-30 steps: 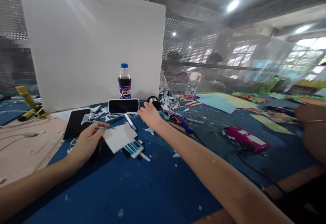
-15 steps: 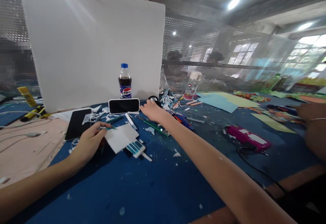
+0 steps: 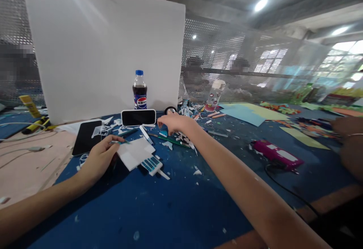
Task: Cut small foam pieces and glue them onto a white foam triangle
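My left hand (image 3: 98,160) rests on the blue table top (image 3: 159,207). Its fingers are closed on a thin teal tool (image 3: 119,141), right beside a white foam piece (image 3: 133,152). A small white and teal grid piece (image 3: 151,164) lies against the foam's near corner. My right hand (image 3: 176,123) is stretched forward and hovers just above a green ruler (image 3: 170,140) and white scraps. Its fingers are spread and point down, and I see nothing in them.
A cola bottle (image 3: 139,90) stands before a big white foam board (image 3: 107,52). A phone (image 3: 138,117) is propped below the bottle and a second phone (image 3: 86,137) lies flat. A pink tool (image 3: 276,153) with a black cord lies right. Another person's arm (image 3: 348,147) is at the right edge.
My right hand has lifted off the table and spread its fingers over the ruler, which was uncovered half a second ago. My left hand has stayed where it was.
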Tool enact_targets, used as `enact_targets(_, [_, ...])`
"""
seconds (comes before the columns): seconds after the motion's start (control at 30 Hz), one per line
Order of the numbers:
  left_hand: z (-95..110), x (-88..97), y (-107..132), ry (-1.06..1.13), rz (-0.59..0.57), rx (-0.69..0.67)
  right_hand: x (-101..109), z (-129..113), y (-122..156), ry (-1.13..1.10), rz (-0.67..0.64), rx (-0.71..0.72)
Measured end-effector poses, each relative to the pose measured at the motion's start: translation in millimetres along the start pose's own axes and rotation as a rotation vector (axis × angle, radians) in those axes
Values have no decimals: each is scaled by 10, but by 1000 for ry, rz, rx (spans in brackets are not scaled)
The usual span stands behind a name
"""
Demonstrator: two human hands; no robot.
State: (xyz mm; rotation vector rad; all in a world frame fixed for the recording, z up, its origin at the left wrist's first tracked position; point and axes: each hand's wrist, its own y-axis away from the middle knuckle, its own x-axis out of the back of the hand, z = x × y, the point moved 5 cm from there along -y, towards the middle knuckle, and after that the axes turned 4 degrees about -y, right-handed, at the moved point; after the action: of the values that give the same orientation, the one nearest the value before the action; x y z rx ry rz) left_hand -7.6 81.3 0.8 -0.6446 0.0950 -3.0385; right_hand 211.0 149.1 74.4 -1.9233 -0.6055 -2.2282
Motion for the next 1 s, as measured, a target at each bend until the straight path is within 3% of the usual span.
enact_targets(0.17, [1,4,-13,25,5,12,-20,-121,10,10,-8,65])
enact_targets(0.33, [-9,40,-14,127,68,35,91,-121,80,-46,-6,103])
enact_targets(0.5, [10,74,-6,175,143,27,156,-247,161,-149,-89,147])
enact_targets(0.67, [37,93,16,183,171,19,126,-242,171,-168,-169,75])
enact_targets(0.87, [72,131,59,189,231,1,-52,-135,179,-211,-363,-98])
enact_targets(1.0, [94,129,75,209,238,-70,-69,-109,147,-244,-328,-140])
